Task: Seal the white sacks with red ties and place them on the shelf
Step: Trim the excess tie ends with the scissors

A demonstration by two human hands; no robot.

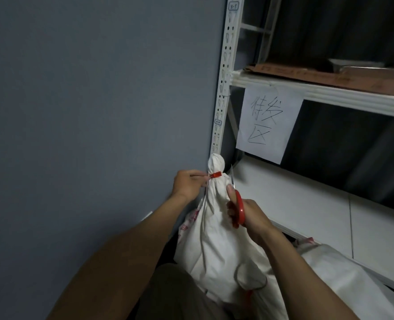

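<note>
White cloth sack [216,245] stood before white metal shelf [307,204]; neck cinched by red plastic tie [215,175]. Tie tail pinched by left hand [186,184]; red-handled scissors [239,209] gripped by right hand [251,215]. Trimming, shelving judged outstanding.

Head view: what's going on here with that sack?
A person's left hand pinches the tail of the red tie cinched round the neck of a white sack. The right hand holds red-handled scissors, blades up beside the neck, seemingly to trim the tail. The sack stands in front of the white shelf, not yet on it; a second sack lies at lower right.
</note>
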